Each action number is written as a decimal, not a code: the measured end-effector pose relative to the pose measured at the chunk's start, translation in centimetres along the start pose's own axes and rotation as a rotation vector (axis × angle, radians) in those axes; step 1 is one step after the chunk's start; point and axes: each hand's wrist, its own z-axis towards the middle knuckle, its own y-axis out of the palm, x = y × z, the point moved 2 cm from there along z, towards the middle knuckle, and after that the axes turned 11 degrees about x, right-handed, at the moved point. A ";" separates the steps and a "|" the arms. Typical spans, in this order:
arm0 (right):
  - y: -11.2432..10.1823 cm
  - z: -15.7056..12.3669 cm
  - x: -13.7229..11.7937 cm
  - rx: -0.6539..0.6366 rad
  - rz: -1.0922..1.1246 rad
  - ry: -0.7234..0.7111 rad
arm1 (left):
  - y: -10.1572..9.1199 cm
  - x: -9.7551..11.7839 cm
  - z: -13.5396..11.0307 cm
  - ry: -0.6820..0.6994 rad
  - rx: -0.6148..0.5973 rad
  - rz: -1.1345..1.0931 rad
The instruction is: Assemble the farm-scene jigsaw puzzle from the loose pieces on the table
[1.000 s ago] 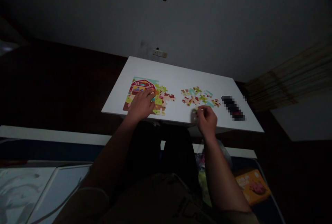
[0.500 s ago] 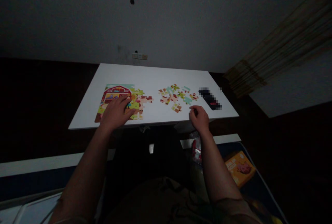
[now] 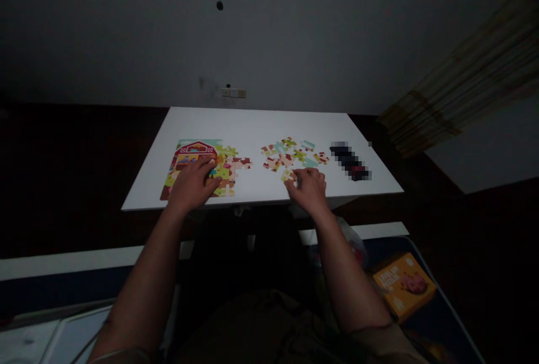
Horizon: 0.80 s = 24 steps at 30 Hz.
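Observation:
A partly built jigsaw puzzle (image 3: 197, 153) with a red barn lies on the left of the white table (image 3: 252, 125). My left hand (image 3: 192, 183) rests flat on its lower right part, fingers stretched out. To the right lie several loose puzzle pieces (image 3: 292, 153). My right hand (image 3: 309, 187) reaches among the nearest of them, its fingers curled over a piece (image 3: 288, 174) at the near edge of the pile; whether it grips the piece is hard to tell in the dim light.
A dark blurred-out object (image 3: 350, 162) lies on the table's right side. An orange puzzle box (image 3: 404, 286) sits on the floor at lower right beside a plastic bag (image 3: 351, 240). Wall sockets (image 3: 234, 92) are behind the table. A straw mat (image 3: 458, 89) leans at the right.
My right hand has moved left and forward from the table's near edge onto the closest loose piece. The left hand stays on the built puzzle. The camera view shifted slightly.

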 end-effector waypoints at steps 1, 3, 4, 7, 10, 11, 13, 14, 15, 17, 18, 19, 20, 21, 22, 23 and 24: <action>0.3 0.1 -0.1 -0.013 0.030 0.002 | 0.0 0.0 0.0 0.000 -0.002 0.000; 0.6 0.1 -0.2 -0.032 0.108 -0.008 | -0.2 0.1 -0.1 0.000 -0.003 -0.007; 0.7 0.1 -0.4 -0.038 0.163 -0.024 | -0.2 0.1 -0.2 0.000 -0.002 -0.013; 0.6 -0.2 -1.9 -0.081 0.401 -0.068 | -0.4 0.1 -0.3 -0.005 -0.003 -0.036; 0.4 -0.7 -4.8 -0.176 0.603 -0.104 | -0.5 0.0 -0.4 -0.006 -0.015 -0.050; 0.4 -0.8 -6.0 -0.210 0.632 -0.126 | -0.6 0.0 -0.4 -0.004 -0.016 -0.052; 1.0 -0.7 -8.1 -0.295 0.672 -0.172 | -0.6 0.1 -0.5 -0.002 -0.011 -0.056; 1.4 -0.6 -8.9 -0.342 0.692 -0.182 | -0.6 0.1 -0.6 0.000 -0.006 -0.058; 1.9 -0.3 -9.7 -0.383 0.708 -0.183 | -0.6 0.1 -0.7 0.002 0.002 -0.058; 2.8 0.3 -10.8 -0.437 0.705 -0.193 | -0.7 0.1 -0.8 0.008 0.017 -0.054; 3.2 0.6 -11.2 -0.449 0.677 -0.218 | -0.7 0.1 -0.9 0.011 0.023 -0.051; 3.4 1.0 -11.6 -0.450 0.636 -0.252 | -0.7 0.1 -0.9 0.013 0.028 -0.050; 3.6 1.3 -11.9 -0.453 0.591 -0.291 | -0.8 0.1 -1.0 0.015 0.031 -0.050; 3.6 1.5 -12.1 -0.456 0.550 -0.326 | -0.8 0.1 -1.0 0.016 0.033 -0.052; 3.6 1.7 -12.4 -0.459 0.517 -0.353 | -0.8 0.0 -1.0 0.015 0.033 -0.057; 3.6 1.9 -12.5 -0.464 0.493 -0.371 | -0.9 0.0 -1.0 0.014 0.033 -0.062; 3.5 1.9 -12.7 -0.469 0.476 -0.384 | -0.9 -0.1 -1.0 0.011 0.033 -0.068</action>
